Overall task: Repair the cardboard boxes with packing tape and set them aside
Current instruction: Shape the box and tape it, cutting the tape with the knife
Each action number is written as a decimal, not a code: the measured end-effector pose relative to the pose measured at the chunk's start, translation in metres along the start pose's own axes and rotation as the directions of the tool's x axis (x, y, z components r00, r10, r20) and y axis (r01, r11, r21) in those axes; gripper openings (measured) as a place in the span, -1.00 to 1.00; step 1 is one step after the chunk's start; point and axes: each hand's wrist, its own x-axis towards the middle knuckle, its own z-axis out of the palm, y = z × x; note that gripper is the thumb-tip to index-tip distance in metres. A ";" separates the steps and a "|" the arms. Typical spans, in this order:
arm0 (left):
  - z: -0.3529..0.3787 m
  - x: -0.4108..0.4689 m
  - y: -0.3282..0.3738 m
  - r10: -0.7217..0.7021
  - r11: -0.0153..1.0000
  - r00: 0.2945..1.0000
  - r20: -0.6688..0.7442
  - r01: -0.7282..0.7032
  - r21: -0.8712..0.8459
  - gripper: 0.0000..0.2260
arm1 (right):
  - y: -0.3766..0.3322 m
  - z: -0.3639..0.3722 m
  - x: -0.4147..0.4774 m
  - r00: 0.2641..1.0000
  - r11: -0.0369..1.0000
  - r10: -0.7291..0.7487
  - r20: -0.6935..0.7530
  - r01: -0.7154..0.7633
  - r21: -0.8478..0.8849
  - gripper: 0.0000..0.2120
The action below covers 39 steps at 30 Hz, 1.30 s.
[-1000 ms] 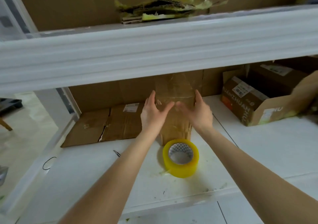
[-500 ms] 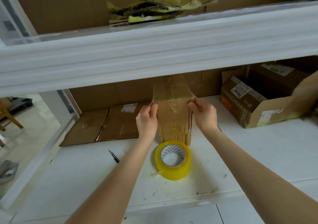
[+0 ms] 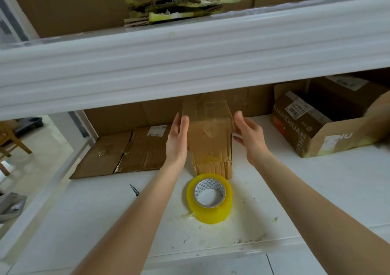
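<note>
At the front of the white shelf (image 3: 316, 190) lies the yellow tape roll (image 3: 209, 198). Just behind it stands the narrow cardboard box (image 3: 211, 144), upright. The left hand (image 3: 177, 139) lies flat along the box's left side and the right hand (image 3: 250, 136) hovers just off its right, both with fingers straight and gripping nothing. The box looks light, creased and tape-slick, so palms pressed on opposite sides should hold it best.

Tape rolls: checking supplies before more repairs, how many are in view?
1. The yellow tape roll lies flat on the white shelf, just in front of the upright taped box. More could be hidden inside the open box at right.
</note>
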 end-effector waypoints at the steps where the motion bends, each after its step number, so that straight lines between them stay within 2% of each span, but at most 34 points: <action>1: 0.003 0.004 0.004 0.020 0.998 1.000 -0.011 -0.019 0.052 -0.38 | -0.002 0.004 0.003 0.999 0.997 -0.044 -0.004 0.044 -0.069 -0.71; 3: 0.009 0.009 0.006 0.039 0.989 0.997 -0.061 -0.030 0.144 -0.44 | 0.000 0.010 0.005 0.994 0.980 -0.107 -0.021 0.102 -0.174 -0.73; 5: 0.011 0.010 0.005 0.030 0.978 0.993 -0.118 -0.005 0.211 -0.44 | 0.005 0.012 0.006 0.993 0.978 -0.109 -0.052 0.098 -0.184 -0.71; 8: 0.013 0.010 0.005 -0.049 0.991 0.985 -0.163 0.069 0.119 -0.44 | 0.015 0.011 0.004 0.995 0.993 -0.087 -0.049 0.083 -0.086 -0.75; 11: 0.015 0.012 0.006 -0.162 0.987 0.978 -0.129 0.160 -0.028 -0.40 | 0.018 0.010 0.002 0.999 0.997 -0.042 -0.029 0.044 0.059 -0.77; 13: 0.015 0.008 0.003 -0.158 0.987 0.983 -0.097 0.160 0.013 -0.37 | 0.020 0.008 0.000 1.000 0.992 -0.023 -0.009 0.024 0.122 -0.76; 15: 0.011 0.005 -0.002 -0.103 0.992 0.992 -0.069 0.108 0.069 -0.41 | 0.021 0.005 -0.003 0.999 0.994 -0.041 -0.004 0.042 0.103 -0.75; 17: 0.005 0.001 -0.010 -0.006 0.992 0.999 -0.042 0.011 0.122 -0.51 | 0.021 0.005 -0.005 0.997 0.997 -0.077 -0.008 0.077 0.020 -0.77; 18: 0.003 0.000 -0.013 0.034 0.990 0.999 -0.029 -0.030 0.140 -0.57 | 0.018 0.007 -0.006 0.994 0.990 -0.109 -0.016 0.107 -0.088 -0.71; 19: 0.001 -0.001 -0.016 0.065 0.986 0.998 -0.015 -0.062 0.156 -0.62 | 0.015 0.010 -0.006 0.989 0.962 -0.144 -0.030 0.133 -0.238 -0.59; 21: 0.001 -0.001 -0.019 0.127 0.973 0.992 0.005 -0.126 0.192 -0.66 | 0.008 0.018 -0.003 0.975 0.836 -0.196 -0.100 0.114 -0.536 -0.36; 23: 0.005 0.000 -0.015 0.178 0.956 0.984 0.017 -0.177 0.233 -0.58 | 0.003 0.030 -0.003 0.965 0.705 -0.221 -0.142 0.058 -0.707 -0.26; 25: 0.012 0.004 -0.005 0.183 0.948 0.983 -0.013 -0.173 0.267 -0.36 | 0.004 0.039 -0.001 0.949 0.606 -0.272 -0.157 0.042 -0.794 -0.26; 26: 0.014 0.006 -0.002 0.184 0.937 0.982 -0.034 -0.165 0.308 -0.29 | 0.006 0.040 0.000 0.937 0.569 -0.318 -0.145 0.066 -0.820 -0.30; 28: 0.019 0.007 -0.001 0.215 0.895 0.975 -0.060 -0.172 0.411 -0.31 | 0.010 0.036 0.002 0.905 0.527 -0.416 -0.093 0.157 -0.835 -0.40; 31: 0.018 0.006 -0.008 0.275 0.864 0.956 -0.106 -0.197 0.464 -0.57 | 0.011 0.023 0.005 0.874 0.483 -0.486 0.016 0.284 -0.828 -0.62; 33: 0.016 0.005 -0.012 0.298 0.871 0.950 -0.091 -0.231 0.434 -0.64 | 0.012 0.012 0.005 0.875 0.507 -0.484 0.034 0.311 -0.804 -0.70; 37: 0.004 0.003 0.000 0.227 0.914 0.971 -0.067 -0.189 0.360 -0.48 | 0.001 0.001 0.004 0.918 0.626 -0.395 -0.029 0.246 -0.740 -0.53; 39: 0.006 0.007 0.013 0.179 0.894 0.984 -0.019 -0.154 0.421 -0.35 | -0.010 0.005 0.008 0.940 0.636 -0.337 -0.053 0.186 -0.749 -0.38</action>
